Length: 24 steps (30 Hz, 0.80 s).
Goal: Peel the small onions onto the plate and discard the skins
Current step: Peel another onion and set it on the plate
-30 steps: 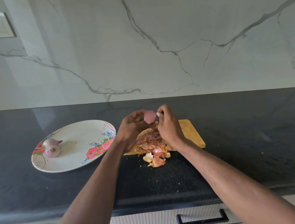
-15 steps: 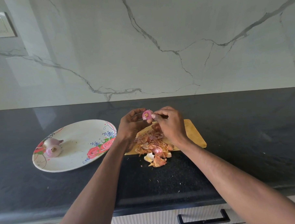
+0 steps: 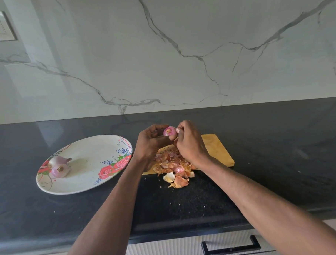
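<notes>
No readable text, no labels, no numbers (plate patterned only)

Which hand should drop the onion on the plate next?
Left, probably. The left hand already holds the onion and is on the plate side; the right hand only picks at its skin, over the board.

three onions: two on one plate, one held between two hands; one board; one heap of skins.
</notes>
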Available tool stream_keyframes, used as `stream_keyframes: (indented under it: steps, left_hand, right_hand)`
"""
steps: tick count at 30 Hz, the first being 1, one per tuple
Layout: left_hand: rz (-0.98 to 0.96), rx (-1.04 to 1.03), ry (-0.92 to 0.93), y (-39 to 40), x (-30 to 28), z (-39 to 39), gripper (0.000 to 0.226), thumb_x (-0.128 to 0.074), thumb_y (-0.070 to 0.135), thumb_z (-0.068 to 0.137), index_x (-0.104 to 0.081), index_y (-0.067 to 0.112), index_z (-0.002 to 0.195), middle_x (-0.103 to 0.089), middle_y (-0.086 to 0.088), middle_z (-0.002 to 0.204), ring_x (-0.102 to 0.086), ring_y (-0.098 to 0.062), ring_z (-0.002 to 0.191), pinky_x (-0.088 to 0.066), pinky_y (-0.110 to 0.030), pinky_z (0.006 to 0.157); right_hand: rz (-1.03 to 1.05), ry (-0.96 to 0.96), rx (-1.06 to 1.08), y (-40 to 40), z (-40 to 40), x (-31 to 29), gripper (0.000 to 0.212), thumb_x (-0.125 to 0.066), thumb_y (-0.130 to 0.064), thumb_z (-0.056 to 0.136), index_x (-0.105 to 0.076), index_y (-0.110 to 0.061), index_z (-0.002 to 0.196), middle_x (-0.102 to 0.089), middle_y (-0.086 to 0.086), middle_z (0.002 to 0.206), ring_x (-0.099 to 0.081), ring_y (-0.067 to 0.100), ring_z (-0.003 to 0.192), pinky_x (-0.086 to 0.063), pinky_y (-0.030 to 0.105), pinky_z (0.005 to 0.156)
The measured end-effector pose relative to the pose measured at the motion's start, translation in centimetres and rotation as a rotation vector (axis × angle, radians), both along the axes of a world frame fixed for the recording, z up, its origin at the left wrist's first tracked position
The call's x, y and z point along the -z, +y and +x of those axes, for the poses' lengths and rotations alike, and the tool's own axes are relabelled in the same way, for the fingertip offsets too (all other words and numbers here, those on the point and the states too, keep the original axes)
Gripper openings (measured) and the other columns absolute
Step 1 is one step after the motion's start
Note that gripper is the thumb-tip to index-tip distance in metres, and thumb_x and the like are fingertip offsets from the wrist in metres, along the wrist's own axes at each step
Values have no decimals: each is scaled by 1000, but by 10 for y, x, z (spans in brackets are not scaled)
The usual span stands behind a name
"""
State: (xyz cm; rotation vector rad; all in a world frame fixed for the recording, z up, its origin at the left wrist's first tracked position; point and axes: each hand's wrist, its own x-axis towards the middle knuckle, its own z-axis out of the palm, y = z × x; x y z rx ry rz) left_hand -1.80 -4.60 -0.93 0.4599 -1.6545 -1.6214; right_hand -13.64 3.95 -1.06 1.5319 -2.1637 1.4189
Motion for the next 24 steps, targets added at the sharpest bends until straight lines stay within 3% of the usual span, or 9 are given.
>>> stream_keyframes:
  steps: [4, 10, 14, 17, 22, 24]
  left_hand:
    - [131, 79, 48, 3, -3, 0, 34, -73, 0, 85, -65, -4, 119, -73, -19, 110, -73, -32, 97, -61, -37, 85]
    - [261, 101, 123, -4, -4, 1, 23, -52, 3, 99, -67, -2, 115, -70, -16, 99, -68, -22, 83, -57, -29, 72]
    - [296, 129, 112, -6, -3, 1, 27, -47, 9, 100, -69, -1, 111, -65, -17, 98, -60, -20, 76, -51, -28, 65]
    - [310, 139, 115, -6, -5, 3, 24, -47, 12, 100, -68, 2, 103, -63, -15, 91, -55, -18, 69, -46, -27, 57]
    - [344, 116, 72, -8, -6, 5, 17, -53, 13, 98, -68, 5, 97, -60, -10, 85, -52, -16, 63, -44, -23, 49]
    - [359, 94, 51, -8, -6, 5, 17, -56, 15, 97, -70, 5, 95, -62, -10, 84, -53, -15, 62, -43, -23, 48]
  right_hand:
    - [14, -128, -2, 1, -2, -3, 4, -45, -9, 103, -50, -10, 104, -52, 5, 102, -48, 13, 86, -36, 14, 59]
    - [-64, -243, -55, 5, -9, -7, 5, -51, -8, 102, -55, -12, 101, -56, 0, 98, -51, 5, 82, -42, 5, 64]
    - [-135, -238, -188, 7, -9, -11, 27, -66, -4, 93, -67, -21, 114, -64, -5, 108, -60, 5, 97, -49, 10, 80]
    - [-129, -207, -253, 7, -11, -15, 27, -73, -7, 88, -74, -21, 112, -67, -8, 109, -63, 8, 100, -52, 16, 85]
    - [-107, -172, -317, 7, -8, -15, 18, -78, -8, 83, -75, -20, 97, -65, -14, 96, -64, 5, 91, -54, 18, 81]
    - [-116, -137, -305, 7, -8, -13, 11, -78, -8, 83, -75, -16, 91, -65, -12, 92, -61, -2, 86, -49, 13, 75]
